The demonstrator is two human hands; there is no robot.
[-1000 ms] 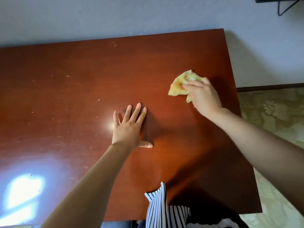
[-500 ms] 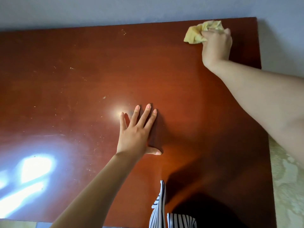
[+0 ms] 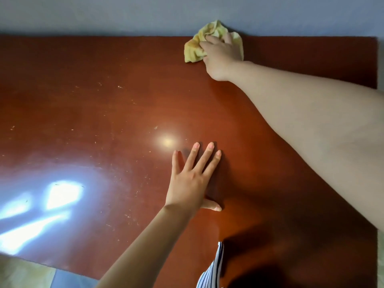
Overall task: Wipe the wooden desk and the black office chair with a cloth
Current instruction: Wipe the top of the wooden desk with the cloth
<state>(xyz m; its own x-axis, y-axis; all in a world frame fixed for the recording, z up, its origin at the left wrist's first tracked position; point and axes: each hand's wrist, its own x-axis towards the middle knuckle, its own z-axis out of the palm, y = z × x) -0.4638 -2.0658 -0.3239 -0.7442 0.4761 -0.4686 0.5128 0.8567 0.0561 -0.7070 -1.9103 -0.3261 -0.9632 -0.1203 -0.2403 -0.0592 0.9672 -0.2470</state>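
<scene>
Desk's (image 3: 104, 90) far edge — right hand (image 3: 220, 57) grips cloth (image 3: 195, 48); left hand (image 3: 191, 179) flat.

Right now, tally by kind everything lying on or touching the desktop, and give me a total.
Hands: 2, the left hand flat on the wooden desk and the right hand gripping the cloth.
Cloths: 1, the yellow cloth at the far edge.
Total: 3
</scene>
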